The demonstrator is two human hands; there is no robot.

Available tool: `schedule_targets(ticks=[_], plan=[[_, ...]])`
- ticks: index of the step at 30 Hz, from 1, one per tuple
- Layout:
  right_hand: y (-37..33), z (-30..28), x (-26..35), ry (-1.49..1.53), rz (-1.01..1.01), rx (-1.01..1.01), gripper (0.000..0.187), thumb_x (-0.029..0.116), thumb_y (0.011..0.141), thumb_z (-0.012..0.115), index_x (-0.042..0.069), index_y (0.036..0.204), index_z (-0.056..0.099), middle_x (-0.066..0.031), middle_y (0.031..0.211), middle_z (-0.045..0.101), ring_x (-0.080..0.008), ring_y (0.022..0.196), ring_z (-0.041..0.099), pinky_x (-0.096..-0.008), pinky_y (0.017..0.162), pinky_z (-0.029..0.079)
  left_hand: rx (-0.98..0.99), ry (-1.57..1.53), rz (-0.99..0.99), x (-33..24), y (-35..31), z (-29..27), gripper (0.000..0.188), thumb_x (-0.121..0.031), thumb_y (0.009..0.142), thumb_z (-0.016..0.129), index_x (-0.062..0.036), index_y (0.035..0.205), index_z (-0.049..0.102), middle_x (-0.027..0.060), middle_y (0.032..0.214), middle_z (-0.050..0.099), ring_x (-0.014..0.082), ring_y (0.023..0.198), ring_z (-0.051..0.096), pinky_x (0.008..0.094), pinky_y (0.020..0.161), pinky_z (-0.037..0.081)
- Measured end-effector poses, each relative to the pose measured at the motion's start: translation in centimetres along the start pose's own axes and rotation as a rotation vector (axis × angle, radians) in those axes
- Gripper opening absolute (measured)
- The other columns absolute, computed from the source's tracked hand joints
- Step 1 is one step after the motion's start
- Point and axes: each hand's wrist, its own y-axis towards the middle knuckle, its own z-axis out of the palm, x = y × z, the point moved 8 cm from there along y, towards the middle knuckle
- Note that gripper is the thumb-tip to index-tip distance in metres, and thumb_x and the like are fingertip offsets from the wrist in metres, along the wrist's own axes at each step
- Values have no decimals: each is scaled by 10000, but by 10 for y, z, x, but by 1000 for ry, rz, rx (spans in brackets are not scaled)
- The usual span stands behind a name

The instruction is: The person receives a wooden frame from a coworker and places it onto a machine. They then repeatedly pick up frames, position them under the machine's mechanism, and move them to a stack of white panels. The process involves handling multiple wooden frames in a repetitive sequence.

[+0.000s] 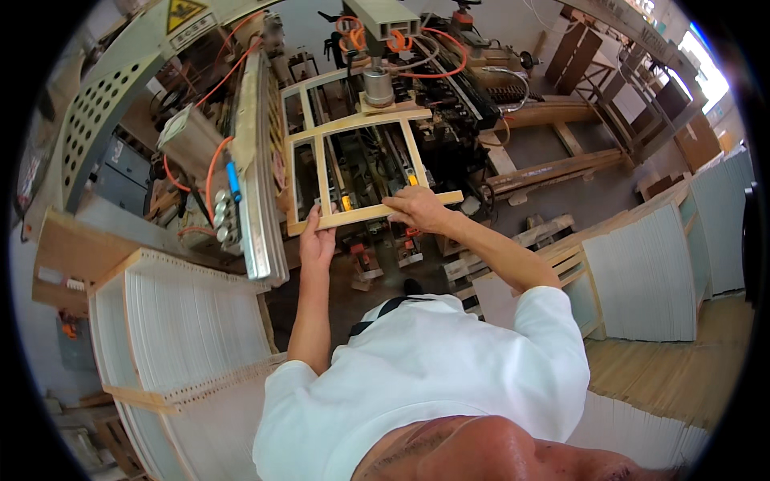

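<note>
My left hand [317,240] and right hand [421,210] pinch the frame [353,215] at the near edge of the machine [258,216], where uneven pressure could skew it.

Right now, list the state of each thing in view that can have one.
Wooden frame: lying flat, near side held
Left hand: closed on the frame
Right hand: closed on the frame
Metal cylinder: upright, above the frame
Orange hose: curved
White panels: on edge, packed close

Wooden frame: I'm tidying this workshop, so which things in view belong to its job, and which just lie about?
Apparently in use: wooden frame, left grip, right grip, metal cylinder.

Apparently set aside: white panels at left, white panels at right.
</note>
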Motion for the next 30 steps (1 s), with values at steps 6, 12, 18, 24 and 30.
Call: schedule_targets(ticks=[6,12,18,24,30], plan=[[1,-9,1,36,-48,62,358,303,782,686,74,1046,610,-82,812,587,-293,793,587,-415,708,460,-55,0,-5,3,-23,5,369,-197,965,537,42,1238,471,215,1267,526,323,1224,500,437,1077,389],[9,-19,2,29,-65,75,335,286,768,697,63,1005,617,-87,812,591,-283,781,587,-414,702,461,-68,3,14,2,-23,1,363,-194,970,525,42,1241,474,212,1271,528,323,1232,497,425,1067,408],[5,-5,-12,86,-11,130,370,280,762,702,59,1046,621,-85,843,607,-279,830,591,-398,729,465,-78,18,18,7,-17,0,354,-203,977,511,31,1241,479,202,1275,526,320,1243,488,426,1071,405],[1,-7,-8,105,-35,14,357,279,766,699,70,1045,624,-80,835,601,-281,838,589,-399,733,461,-20,-62,-23,10,-20,-4,290,-184,963,539,-2,1186,507,173,1234,549,326,1222,503,461,1082,376],[23,-8,-26,100,26,72,341,239,783,696,46,1060,648,-90,875,629,-286,831,589,-402,743,462,-57,-18,55,5,1,-2,356,-204,969,528,18,1237,457,184,1245,539,316,1213,508,458,1087,368]])
